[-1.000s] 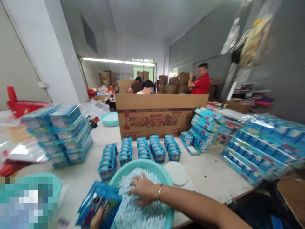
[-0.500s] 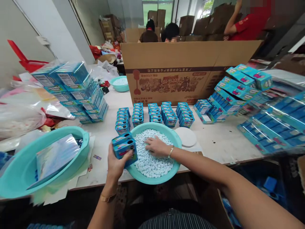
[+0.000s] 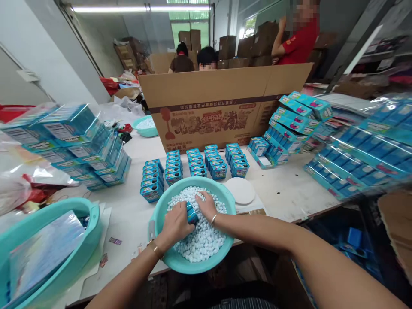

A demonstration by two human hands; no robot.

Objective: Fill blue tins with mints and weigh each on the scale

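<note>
Though wide, basin (image 3: 198, 268) of pellets (image 3: 201, 248).

Looks like a workshop / packing rm: long white worktable (image 3: 273, 193) w/ rows of small blue printed cardboard boxes (image 3: 196, 163), stacked brown cardboard cartons (image 3: 246, 47) in bkgd, long white tube light (image 3: 141, 8) overhead, ppl nearby.

Looked from head height — forward and down, fairly near the bowl (image 3: 196, 269) at lower centre — and out to the window (image 3: 205, 31) at upper centre.
</note>
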